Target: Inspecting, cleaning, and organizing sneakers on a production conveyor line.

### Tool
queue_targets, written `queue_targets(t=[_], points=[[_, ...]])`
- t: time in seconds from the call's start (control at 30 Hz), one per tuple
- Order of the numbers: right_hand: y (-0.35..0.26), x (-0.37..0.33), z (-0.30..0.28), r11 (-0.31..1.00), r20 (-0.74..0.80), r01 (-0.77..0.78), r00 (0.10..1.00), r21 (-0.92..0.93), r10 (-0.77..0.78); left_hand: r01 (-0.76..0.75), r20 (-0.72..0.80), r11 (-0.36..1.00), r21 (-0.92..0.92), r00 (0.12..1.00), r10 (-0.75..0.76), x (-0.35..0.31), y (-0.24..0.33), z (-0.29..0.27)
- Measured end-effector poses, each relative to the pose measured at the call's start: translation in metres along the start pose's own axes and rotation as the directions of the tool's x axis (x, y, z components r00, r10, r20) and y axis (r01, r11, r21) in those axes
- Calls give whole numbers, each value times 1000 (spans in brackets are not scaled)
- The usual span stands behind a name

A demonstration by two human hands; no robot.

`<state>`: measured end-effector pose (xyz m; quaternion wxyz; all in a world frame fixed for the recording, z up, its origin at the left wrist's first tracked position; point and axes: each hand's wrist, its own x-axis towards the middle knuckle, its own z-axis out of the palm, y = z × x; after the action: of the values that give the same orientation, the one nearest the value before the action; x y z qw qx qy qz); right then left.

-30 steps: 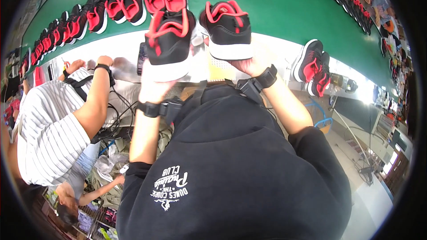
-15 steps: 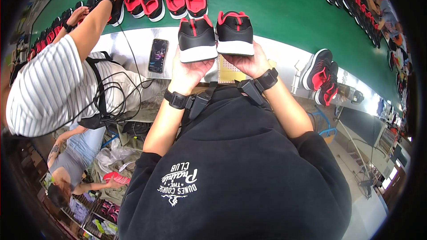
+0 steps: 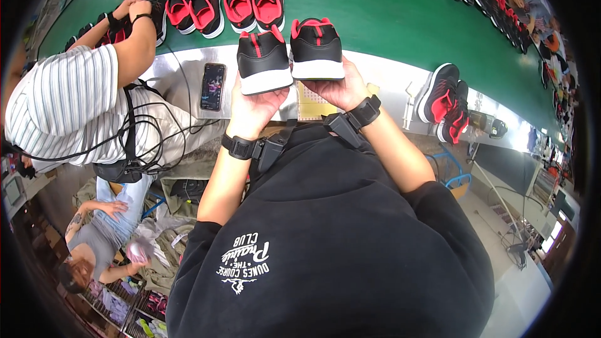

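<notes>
I hold up a pair of black sneakers with red lining and white soles, their heels facing me, side by side. My left hand (image 3: 256, 107) is closed under the sole of the left sneaker (image 3: 264, 56). In my right hand (image 3: 345, 87) rests the right sneaker (image 3: 317, 47), gripped from below along its outer side. The fingers under both soles are partly hidden. Black straps with small dark boxes sit on my wrists. Behind the pair, more sneakers (image 3: 239, 1) of the same kind stand on the green work surface (image 3: 369, 9).
A phone (image 3: 213, 86) lies on the metal ledge left of my hands; a yellow sheet (image 3: 311, 105) is below the sneakers. Two more sneakers (image 3: 446, 97) rest at the right edge. A co-worker in a striped shirt (image 3: 75, 87) stands close at left, a black cable hanging nearby.
The held pair has shifted slightly left in view, along with most of the scene. The striped-shirt co-worker's hands have come together. Behind, the seated person has moved the item in hand.
</notes>
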<state>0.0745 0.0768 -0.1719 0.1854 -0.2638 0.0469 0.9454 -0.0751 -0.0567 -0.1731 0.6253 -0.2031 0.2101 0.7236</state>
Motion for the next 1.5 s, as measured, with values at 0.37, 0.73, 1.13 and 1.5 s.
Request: queue_targets(t=[0.37,0.73,1.13,1.5], points=[[-25,18,-29,987,155,4,988,-161,22,-160,454,962,-220,856,246,40,-22,3],[-40,32,-52,776,158,189,981,-602,-117,-67,78,996,-65,994,72,21,-23,0],[-30,37,-22,903,91,74,995,-422,-39,-47,30,995,-84,998,49,54,-15,-32],[-24,16,-9,938,239,16,968,-346,72,-214,199,972,-100,952,230,17,-21,-1]])
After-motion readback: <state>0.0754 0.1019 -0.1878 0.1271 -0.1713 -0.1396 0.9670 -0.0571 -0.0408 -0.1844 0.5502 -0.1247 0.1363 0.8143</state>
